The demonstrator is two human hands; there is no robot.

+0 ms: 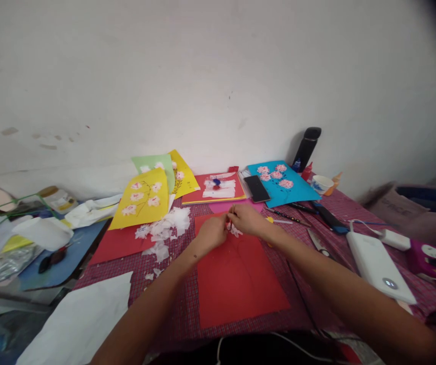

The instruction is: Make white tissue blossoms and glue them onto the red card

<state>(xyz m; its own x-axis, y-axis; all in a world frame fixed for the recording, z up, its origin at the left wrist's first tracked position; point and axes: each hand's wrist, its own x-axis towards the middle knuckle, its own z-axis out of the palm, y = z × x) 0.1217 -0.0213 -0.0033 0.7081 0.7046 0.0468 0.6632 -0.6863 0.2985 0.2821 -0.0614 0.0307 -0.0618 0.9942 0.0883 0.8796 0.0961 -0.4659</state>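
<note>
A red paper sheet (241, 284) lies in front of me, with faint thin lines drawn on it. Near its top edge, my left hand (213, 230) and my right hand (246, 219) meet, fingertips pinched together. Between and just below the fingers, a small ruffled bit of white tissue paper (235, 229) shows, partly covered by the hands. Torn white tissue pieces (170, 225) are heaped left of the sheet. Tissue-flower pictures stand farther back: a yellow sheet (142, 195) at left and a blue sheet (297, 190) at right, both with pinkish-white blossoms.
A paint-stained white pad (220, 188) lies on red paper at the back, beside a black phone (257, 188). To the right are a small bowl (322, 184), scissors (319, 243), a white power bank (379, 268) and a dark bottle (309, 147). White paper (84, 314) lies front left.
</note>
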